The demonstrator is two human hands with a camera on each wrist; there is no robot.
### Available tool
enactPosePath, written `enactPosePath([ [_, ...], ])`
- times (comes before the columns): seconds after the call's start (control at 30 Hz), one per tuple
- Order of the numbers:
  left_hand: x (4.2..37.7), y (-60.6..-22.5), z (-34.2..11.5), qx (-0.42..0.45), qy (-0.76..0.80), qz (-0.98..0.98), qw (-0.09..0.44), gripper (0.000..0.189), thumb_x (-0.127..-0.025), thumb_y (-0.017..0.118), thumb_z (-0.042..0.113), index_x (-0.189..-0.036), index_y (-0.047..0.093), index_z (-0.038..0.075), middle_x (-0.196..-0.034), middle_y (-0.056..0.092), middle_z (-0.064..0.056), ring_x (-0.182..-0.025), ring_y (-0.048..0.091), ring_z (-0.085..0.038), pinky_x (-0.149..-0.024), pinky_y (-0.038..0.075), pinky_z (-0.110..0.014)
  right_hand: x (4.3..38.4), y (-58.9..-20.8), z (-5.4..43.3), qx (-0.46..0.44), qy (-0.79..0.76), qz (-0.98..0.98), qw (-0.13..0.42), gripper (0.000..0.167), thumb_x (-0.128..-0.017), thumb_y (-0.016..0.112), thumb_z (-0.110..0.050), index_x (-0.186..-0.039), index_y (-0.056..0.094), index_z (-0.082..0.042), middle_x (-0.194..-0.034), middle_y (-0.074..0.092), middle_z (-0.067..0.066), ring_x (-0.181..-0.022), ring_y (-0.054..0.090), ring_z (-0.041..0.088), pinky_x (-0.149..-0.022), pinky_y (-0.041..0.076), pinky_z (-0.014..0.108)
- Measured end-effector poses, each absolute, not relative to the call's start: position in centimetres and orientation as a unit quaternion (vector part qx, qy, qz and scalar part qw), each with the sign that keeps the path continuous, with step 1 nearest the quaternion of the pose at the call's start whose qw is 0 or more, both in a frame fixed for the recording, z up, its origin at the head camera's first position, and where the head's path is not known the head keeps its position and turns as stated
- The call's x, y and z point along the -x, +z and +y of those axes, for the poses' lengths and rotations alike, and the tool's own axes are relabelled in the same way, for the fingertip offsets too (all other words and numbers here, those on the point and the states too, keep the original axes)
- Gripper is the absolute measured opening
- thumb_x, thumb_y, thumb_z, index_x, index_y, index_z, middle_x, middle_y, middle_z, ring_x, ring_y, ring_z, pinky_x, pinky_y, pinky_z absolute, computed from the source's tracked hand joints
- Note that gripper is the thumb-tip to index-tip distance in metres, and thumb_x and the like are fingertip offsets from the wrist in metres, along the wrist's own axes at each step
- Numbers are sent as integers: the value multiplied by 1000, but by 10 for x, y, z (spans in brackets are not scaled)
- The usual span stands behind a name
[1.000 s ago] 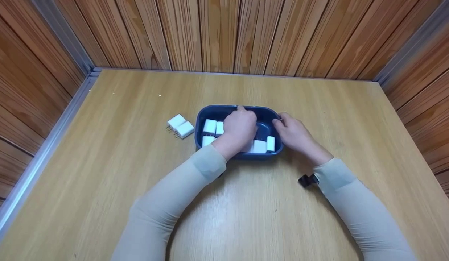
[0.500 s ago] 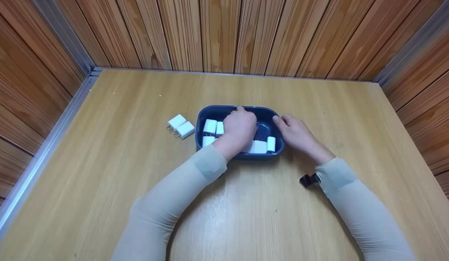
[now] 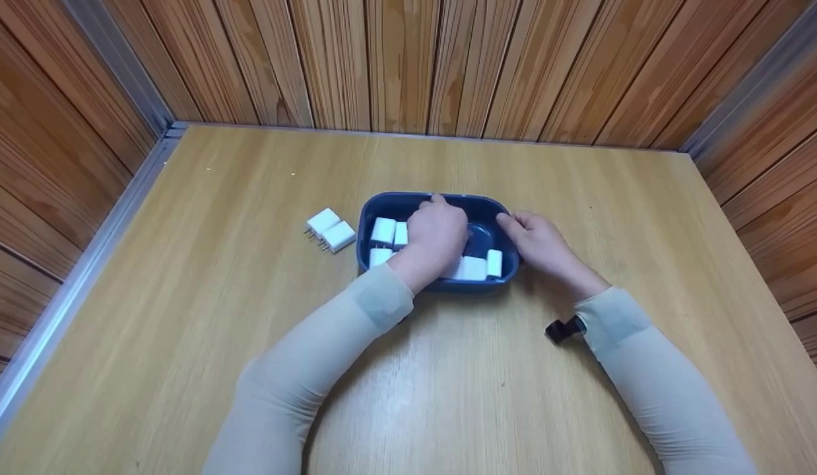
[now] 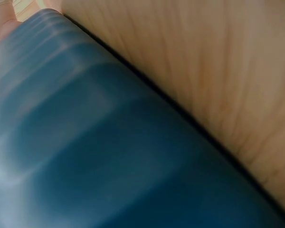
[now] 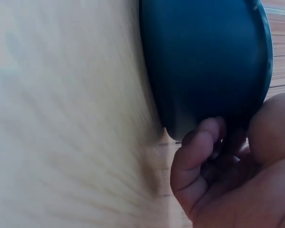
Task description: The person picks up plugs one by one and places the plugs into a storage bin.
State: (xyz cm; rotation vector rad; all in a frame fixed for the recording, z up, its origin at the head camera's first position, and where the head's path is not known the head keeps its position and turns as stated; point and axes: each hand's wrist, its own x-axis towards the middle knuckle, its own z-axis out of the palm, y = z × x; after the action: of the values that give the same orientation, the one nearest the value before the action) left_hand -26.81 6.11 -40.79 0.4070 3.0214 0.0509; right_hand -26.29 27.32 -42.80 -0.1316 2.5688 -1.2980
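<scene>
A dark blue plastic bin [image 3: 480, 237] stands on the table with several white plug chargers [image 3: 474, 268] inside. My left hand [image 3: 437, 231] reaches down into it, knuckles up, one finger toward the far rim. Its other fingers are hidden below the fist, so I cannot tell what they hold. At the bin's right end, my right hand [image 3: 537, 241] grips the rim, thumb on top. The right wrist view has its curled fingers [image 5: 192, 159] against the bin's outer wall [image 5: 204, 57]. Only the bin's ridged side [image 4: 95, 123], the table and a bit of a hand show in the left wrist view.
Two more white plug chargers [image 3: 330, 229] lie side by side on the wooden table [image 3: 184, 297], just left of the bin, prongs toward the left. Wood-panelled walls [image 3: 402, 66] enclose the table at the back and both sides.
My right hand has shifted very slightly at the bin's rim. The left hand stays in the same place inside the bin, and the two chargers on the table have not moved.
</scene>
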Motion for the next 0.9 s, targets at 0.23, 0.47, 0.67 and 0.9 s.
enactPosePath([
  [0.23, 265, -402, 50, -121, 67, 989, 52, 55, -112, 64, 53, -143, 75, 9, -154, 64, -22, -121, 73, -33, -99, 62, -49, 263, -428, 274, 48, -448, 883, 135, 55, -118, 46, -55, -119, 67, -4, -88, 61, 6, -79, 60, 22, -68, 46, 28],
  [0.47, 258, -386, 36, -126, 95, 986, 57, 54, -108, 65, 62, -131, 83, 16, -127, 75, -12, -97, 70, -26, -86, 65, -42, 263, -427, 274, 58, -450, 882, 127, 53, -119, 46, -52, -115, 67, -3, -86, 64, 3, -76, 61, 17, -68, 46, 26],
  [0.67, 251, -367, 23, -142, 145, 978, 43, 53, -109, 62, 63, -124, 83, 16, -97, 70, -3, -83, 65, -20, -69, 57, -33, 264, -429, 274, 63, -446, 885, 117, 53, -119, 47, -51, -114, 68, -2, -85, 65, 2, -76, 62, 17, -69, 45, 26],
  [0.9, 243, -352, -12, -128, 181, 975, -28, 51, -109, 62, 63, -107, 80, 15, -91, 65, -2, -76, 62, -19, -63, 50, -33, 265, -429, 272, 62, -437, 888, 125, 53, -119, 45, -52, -113, 67, -4, -82, 62, 3, -76, 60, 21, -69, 44, 29],
])
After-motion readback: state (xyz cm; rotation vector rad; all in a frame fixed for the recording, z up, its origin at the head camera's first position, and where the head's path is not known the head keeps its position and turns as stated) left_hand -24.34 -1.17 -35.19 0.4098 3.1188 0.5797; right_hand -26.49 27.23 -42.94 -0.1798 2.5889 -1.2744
